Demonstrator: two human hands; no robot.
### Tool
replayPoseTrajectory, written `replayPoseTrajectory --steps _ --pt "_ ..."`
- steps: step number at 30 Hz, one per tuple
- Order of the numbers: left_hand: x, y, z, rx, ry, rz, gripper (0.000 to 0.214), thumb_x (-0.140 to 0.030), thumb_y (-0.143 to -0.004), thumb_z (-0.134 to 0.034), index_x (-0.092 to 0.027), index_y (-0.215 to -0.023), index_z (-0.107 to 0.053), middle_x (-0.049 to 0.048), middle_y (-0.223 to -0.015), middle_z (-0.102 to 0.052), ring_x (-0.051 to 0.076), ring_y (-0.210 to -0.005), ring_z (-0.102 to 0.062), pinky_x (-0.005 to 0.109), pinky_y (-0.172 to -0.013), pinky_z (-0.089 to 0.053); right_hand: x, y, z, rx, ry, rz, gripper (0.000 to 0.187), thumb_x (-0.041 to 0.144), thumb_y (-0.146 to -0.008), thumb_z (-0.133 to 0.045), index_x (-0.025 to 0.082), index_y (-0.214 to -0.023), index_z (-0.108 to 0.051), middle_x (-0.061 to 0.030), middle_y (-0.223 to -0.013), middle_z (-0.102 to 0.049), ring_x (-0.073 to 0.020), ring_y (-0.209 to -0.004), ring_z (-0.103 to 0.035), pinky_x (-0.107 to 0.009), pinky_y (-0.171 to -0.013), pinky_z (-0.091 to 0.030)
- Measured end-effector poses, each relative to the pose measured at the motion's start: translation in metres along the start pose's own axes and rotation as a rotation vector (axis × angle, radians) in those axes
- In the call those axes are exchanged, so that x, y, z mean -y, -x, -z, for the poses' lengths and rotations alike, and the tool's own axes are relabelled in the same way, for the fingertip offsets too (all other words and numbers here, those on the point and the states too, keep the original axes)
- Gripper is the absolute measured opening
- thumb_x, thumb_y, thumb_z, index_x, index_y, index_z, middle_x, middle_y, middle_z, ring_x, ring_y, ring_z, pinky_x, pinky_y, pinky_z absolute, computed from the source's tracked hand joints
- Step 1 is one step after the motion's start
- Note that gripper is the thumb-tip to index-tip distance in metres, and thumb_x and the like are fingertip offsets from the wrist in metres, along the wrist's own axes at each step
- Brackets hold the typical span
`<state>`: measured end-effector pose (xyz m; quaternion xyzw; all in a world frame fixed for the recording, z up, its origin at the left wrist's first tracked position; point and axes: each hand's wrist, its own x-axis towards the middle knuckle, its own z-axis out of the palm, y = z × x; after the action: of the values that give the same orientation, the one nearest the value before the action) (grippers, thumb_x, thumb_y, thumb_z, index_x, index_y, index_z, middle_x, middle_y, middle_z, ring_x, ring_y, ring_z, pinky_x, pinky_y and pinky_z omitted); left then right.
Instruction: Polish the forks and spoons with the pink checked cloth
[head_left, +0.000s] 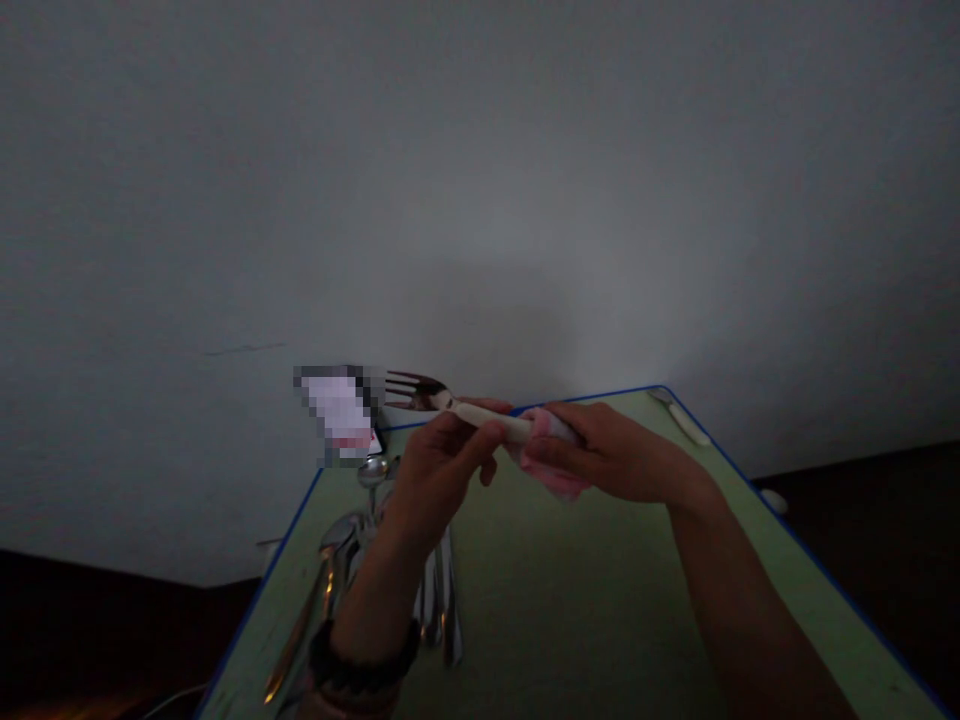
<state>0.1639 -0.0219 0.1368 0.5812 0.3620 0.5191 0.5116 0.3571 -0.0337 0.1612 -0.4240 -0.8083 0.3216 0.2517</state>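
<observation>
My left hand [439,465] is closed round the pale handle of a fork [420,392], just behind its head, and holds it level above the table with the tines pointing left. My right hand [607,450] is closed on a pink cloth [551,465] that is wrapped round the rear end of the fork's handle. Both hands hover over the far middle of the green table [570,600]. A dark beaded bracelet [364,660] sits on my left wrist.
Several spoons and other cutlery [360,560] lie in a row on the table's left side under my left forearm. A pale utensil [686,420] lies at the far right corner. A blurred-out object [339,412] stands at the far left corner. A plain wall rises behind.
</observation>
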Motion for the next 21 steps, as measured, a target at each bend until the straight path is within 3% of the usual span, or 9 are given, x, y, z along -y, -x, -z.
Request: replayPoseTrajectory --steps 4,7,10,12,14,17,21 --pt "0.007 0.000 -0.002 -0.061 0.004 -0.089 0.018 -0.033 -0.082 -0.060 -0.018 -0.092 -0.063 -0.0034 -0.066 -0.052 0.006 -0.054 -0.045 0.016 -0.049 -0.038 -0.005 -0.003 0.000 -0.088 -0.071 0.036 0.039 0.049 -0.087 -0.041 0.015 -0.092 -0.060 0.0001 -0.070 -0.057 -0.0083 -0.058 -0.046 -0.021 -0.053 -0.034" --pt "0.008 -0.001 0.002 -0.099 0.059 -0.135 0.019 -0.036 -0.088 -0.052 -0.019 -0.092 -0.060 -0.0006 -0.082 -0.055 0.008 -0.065 -0.051 0.019 -0.059 -0.043 -0.010 -0.006 0.000 -0.222 -0.260 0.041 0.041 0.049 -0.089 -0.038 0.017 -0.102 -0.060 0.0015 -0.064 -0.055 -0.0085 -0.054 -0.046 -0.021 -0.051 -0.036" --pt "0.003 0.001 0.004 0.029 0.046 -0.117 0.022 -0.037 -0.092 -0.043 -0.019 -0.092 -0.055 0.0027 -0.089 -0.059 0.013 -0.076 -0.056 0.026 -0.069 -0.046 -0.018 -0.014 -0.003 -0.358 -0.565 0.011 0.043 0.051 -0.088 -0.038 0.021 -0.110 -0.059 0.0019 -0.061 -0.056 -0.0108 -0.055 -0.053 -0.023 -0.056 -0.044" --pt "-0.003 0.004 0.003 0.165 -0.069 -0.075 0.024 -0.036 -0.094 -0.038 -0.018 -0.090 -0.053 0.0032 -0.084 -0.062 0.013 -0.072 -0.056 0.026 -0.067 -0.046 -0.023 -0.021 -0.007 -0.424 -0.813 -0.005 0.042 0.052 -0.087 -0.041 0.023 -0.111 -0.059 -0.0004 -0.071 -0.063 -0.0138 -0.068 -0.060 -0.028 -0.069 -0.049" --pt "-0.008 0.009 -0.001 0.253 -0.233 -0.055 0.028 -0.036 -0.095 -0.034 -0.017 -0.087 -0.053 0.0020 -0.076 -0.062 0.011 -0.063 -0.052 0.024 -0.061 -0.043 -0.025 -0.028 -0.010 -0.429 -1.093 -0.020 0.042 0.052 -0.087 -0.040 0.024 -0.113 -0.058 -0.0026 -0.085 -0.067 -0.0163 -0.080 -0.063 -0.033 -0.079 -0.049" --pt "-0.013 0.016 -0.010 0.254 -0.379 -0.042 0.027 -0.035 -0.097 -0.030 -0.019 -0.091 -0.051 -0.0017 -0.066 -0.058 0.010 -0.057 -0.048 0.023 -0.056 -0.038 -0.023 -0.035 -0.012 -0.411 -1.416 -0.027 0.038 0.047 -0.089 -0.038 0.026 -0.116 -0.055 -0.0011 -0.097 -0.068 -0.0154 -0.090 -0.062 -0.034 -0.088 -0.047" --pt "-0.016 0.020 -0.017 0.261 -0.448 -0.035 0.028 -0.036 -0.097 -0.028 -0.020 -0.090 -0.050 -0.0049 -0.058 -0.051 0.010 -0.053 -0.046 0.023 -0.056 -0.037 -0.015 -0.035 -0.014 -0.360 -1.613 -0.034 0.041 0.045 -0.092 -0.029 0.024 -0.118 -0.053 -0.0008 -0.100 -0.068 -0.0148 -0.093 -0.062 -0.033 -0.088 -0.047"
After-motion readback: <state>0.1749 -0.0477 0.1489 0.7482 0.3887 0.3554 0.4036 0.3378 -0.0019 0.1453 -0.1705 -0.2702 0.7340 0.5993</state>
